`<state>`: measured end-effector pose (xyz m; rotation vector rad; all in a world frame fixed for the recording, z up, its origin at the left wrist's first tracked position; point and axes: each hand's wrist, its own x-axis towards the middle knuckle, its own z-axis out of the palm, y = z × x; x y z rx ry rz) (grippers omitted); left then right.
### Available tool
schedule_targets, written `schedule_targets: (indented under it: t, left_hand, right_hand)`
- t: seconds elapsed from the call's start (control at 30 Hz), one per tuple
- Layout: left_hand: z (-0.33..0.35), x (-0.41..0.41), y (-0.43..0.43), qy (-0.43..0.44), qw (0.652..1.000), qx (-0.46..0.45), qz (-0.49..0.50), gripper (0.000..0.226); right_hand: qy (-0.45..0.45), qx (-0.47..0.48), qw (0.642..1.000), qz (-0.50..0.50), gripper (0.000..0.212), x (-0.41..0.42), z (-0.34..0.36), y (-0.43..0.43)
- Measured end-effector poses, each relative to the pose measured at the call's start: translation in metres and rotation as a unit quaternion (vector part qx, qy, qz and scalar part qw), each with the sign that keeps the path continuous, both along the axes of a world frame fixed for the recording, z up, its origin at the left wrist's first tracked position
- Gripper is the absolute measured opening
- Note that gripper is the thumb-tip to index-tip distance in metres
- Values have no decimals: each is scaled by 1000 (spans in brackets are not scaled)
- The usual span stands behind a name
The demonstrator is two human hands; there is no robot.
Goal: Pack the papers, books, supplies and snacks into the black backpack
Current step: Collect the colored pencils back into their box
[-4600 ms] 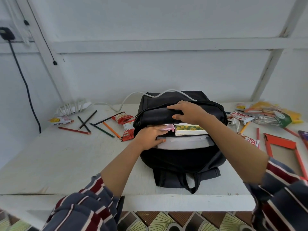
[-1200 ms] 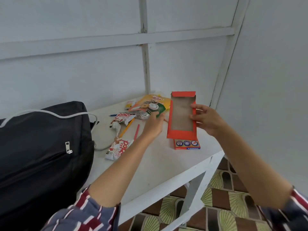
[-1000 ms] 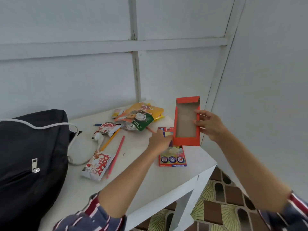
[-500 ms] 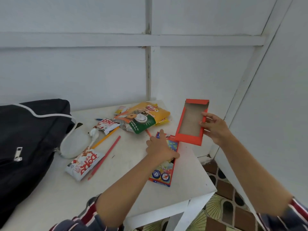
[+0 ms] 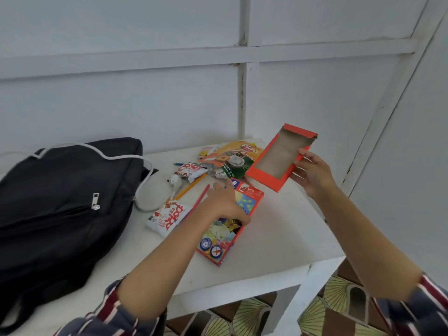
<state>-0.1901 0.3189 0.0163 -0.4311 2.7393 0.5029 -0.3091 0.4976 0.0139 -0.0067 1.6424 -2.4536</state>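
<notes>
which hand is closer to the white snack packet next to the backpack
Left. The left hand rests on the colourful pencil box, just right of the white snack packet; the right hand holds the orange tray farther right.

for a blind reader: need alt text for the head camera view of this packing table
A person's right-hand grip holds an empty orange tray above a white table, while the left-hand grip rests on a colourful pencil box. A black backpack sits at the left, with snack packets and loose pencils between.
</notes>
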Motion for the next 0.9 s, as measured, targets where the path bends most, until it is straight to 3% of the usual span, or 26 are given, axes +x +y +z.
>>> schedule_targets:
  t: [0.33,0.9]
  left_hand:
    - [-11,60,-33,9,996,4,-93,122]
    - [-10,67,-30,37,995,20,-89,117]
  right_hand:
    - [-25,-55,992,-107,34,72,-41,-51]
    - [-62,-30,984,-164,27,86,-42,-48]
